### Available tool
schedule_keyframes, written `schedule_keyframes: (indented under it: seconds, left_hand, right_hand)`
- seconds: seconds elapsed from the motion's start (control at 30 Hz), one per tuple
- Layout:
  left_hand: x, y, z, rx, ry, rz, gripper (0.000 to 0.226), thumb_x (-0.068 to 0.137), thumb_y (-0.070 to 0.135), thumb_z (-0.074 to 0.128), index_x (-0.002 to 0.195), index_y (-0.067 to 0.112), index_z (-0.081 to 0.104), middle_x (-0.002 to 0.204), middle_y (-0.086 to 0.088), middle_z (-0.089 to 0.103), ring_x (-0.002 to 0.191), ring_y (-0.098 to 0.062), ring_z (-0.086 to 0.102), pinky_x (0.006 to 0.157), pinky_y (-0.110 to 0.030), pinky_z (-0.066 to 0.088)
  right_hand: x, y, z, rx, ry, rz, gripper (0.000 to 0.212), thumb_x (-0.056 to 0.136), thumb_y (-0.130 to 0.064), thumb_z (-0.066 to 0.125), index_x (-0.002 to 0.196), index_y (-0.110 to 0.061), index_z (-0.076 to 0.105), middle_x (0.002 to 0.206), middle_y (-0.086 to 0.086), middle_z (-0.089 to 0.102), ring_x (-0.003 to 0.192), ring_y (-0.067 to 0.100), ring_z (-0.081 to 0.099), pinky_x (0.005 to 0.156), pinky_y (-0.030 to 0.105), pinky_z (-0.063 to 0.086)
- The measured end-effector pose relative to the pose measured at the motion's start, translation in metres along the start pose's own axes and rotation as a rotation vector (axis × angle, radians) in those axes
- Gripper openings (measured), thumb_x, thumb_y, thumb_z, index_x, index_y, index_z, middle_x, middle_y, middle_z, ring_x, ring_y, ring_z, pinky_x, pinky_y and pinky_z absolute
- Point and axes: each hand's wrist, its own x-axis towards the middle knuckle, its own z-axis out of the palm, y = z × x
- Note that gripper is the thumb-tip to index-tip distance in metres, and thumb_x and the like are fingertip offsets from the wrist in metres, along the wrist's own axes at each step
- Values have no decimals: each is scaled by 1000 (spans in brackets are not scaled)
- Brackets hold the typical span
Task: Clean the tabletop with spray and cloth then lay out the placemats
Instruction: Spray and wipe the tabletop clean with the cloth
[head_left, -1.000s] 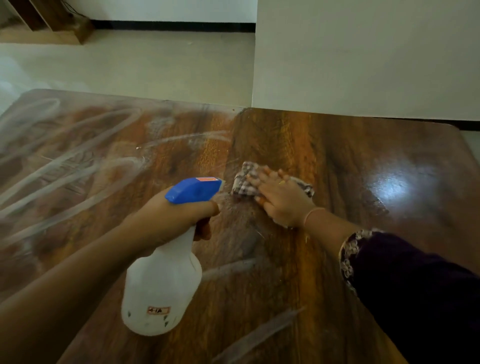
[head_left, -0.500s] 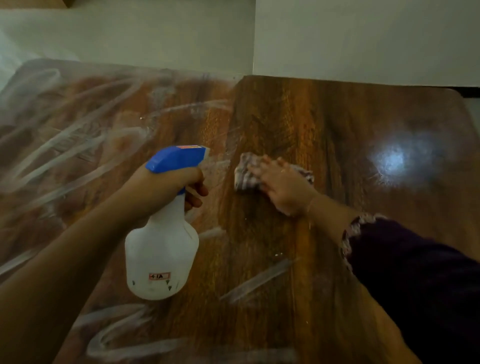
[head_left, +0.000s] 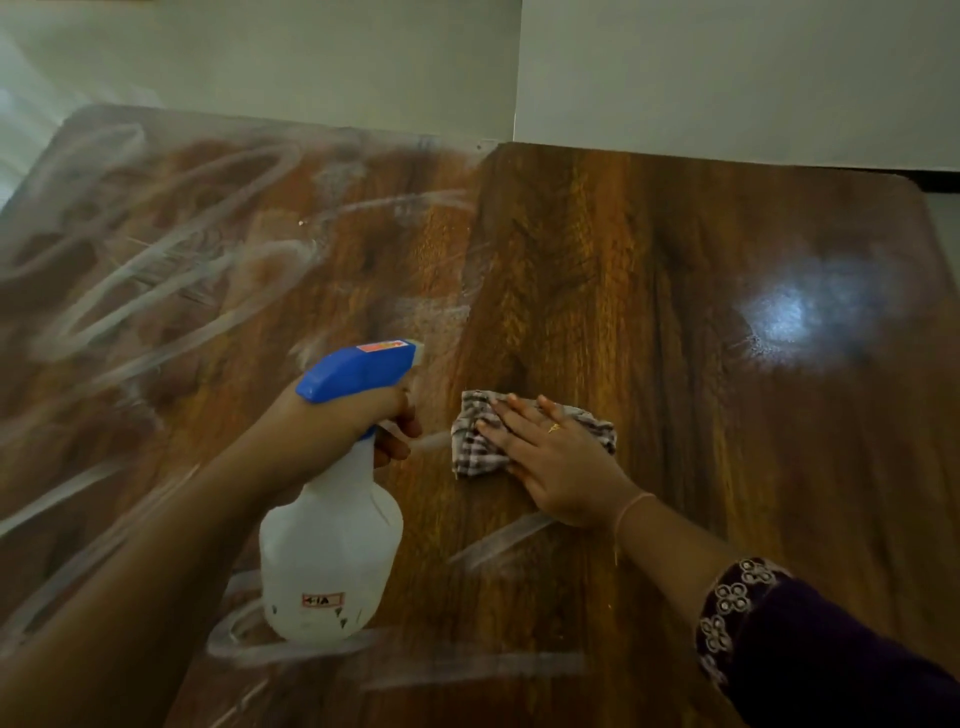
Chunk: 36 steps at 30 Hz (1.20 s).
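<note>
My left hand (head_left: 337, 426) grips the neck of a white spray bottle (head_left: 330, 561) with a blue trigger head, held above the brown wooden tabletop (head_left: 675, 322), nozzle pointing away from me. My right hand (head_left: 561, 462) lies flat on a checked cloth (head_left: 475, 447), pressing it onto the wood just right of the bottle. The fingers cover the cloth's middle. White smeared streaks (head_left: 171, 270) cover the left half of the table and the near part by the bottle; the right half looks glossy with a light reflection. No placemats are in view.
A white wall (head_left: 727, 78) stands behind the table's far right edge. Pale floor (head_left: 260, 57) shows beyond the far left edge. The table's far right corner (head_left: 914, 187) is rounded.
The view has tilted down and closer to the table. My right hand has drawn the cloth toward me across the wood. The bottle stays held beside it.
</note>
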Motion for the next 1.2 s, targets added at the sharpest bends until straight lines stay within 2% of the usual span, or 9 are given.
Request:
schedule_keyframes:
  seconds: [0.17,0.27,0.5,0.53,0.7,0.8,0.9,1.1,1.2]
  left_hand:
    - [-21,-21,1,-14,-24,45,15,89,22,57,80,12,64,66,7,71,54,-6,65,52,-21,50]
    - [-27,-32,1,-17,-26,68,14,89,24,58,82,12,64,69,7,72,55,-6,65,51,-19,50]
    - [-28,-50,0,1,-48,109,15,71,37,66,78,23,65,73,9,73,60,-8,68,52,-20,51]
    - [-26,-50,0,12,-52,116,6,78,31,64,76,25,66,74,11,72,60,-7,68,52,-19,51]
    - [-28,-67,-1,67,-60,82,24,91,13,51,78,25,66,71,21,71,57,-1,66,50,-17,49]
    - [-35,-74,3,71,-95,68,10,65,41,61,66,39,71,74,23,70,57,0,66,55,-22,49]
    - [-37,-81,2,50,-109,73,24,51,49,58,67,38,71,75,17,72,60,-3,67,54,-21,50]
    - [-42,-89,-8,56,-122,70,25,49,50,61,67,36,71,82,14,73,61,-10,67,52,-23,50]
    - [-47,-91,-8,38,-95,109,16,55,46,62,67,37,71,80,11,73,60,-7,67,52,-21,50]
  right_hand:
    - [16,28,-11,49,68,241,60,95,-40,14,152,-21,19,159,6,18,147,25,11,118,42,3]
    - [21,26,-10,56,112,397,55,99,-36,22,152,-21,20,159,5,18,147,24,10,118,43,4]
    - [-39,8,-5,141,61,207,66,90,-45,13,151,-22,23,158,1,17,146,17,7,117,35,-2]
    - [-46,21,-6,167,85,275,67,88,-46,13,150,-22,23,159,0,16,146,15,5,116,35,-2]
    - [-42,25,-2,164,175,653,52,102,-30,30,152,-17,19,159,8,15,147,25,5,117,44,1]
    - [-47,-15,5,146,114,397,55,99,-36,22,151,-20,21,159,3,13,147,23,3,117,44,-1]
    - [-67,-17,7,113,-15,223,67,90,-47,4,152,-24,11,156,-5,-3,145,13,-7,117,38,-6]
    - [-45,-2,4,168,91,685,55,102,-33,26,153,-18,9,161,9,4,147,29,-1,117,49,-1]
    - [-29,-32,14,104,76,616,57,100,-36,20,153,-19,8,161,10,3,147,33,-1,116,52,-1]
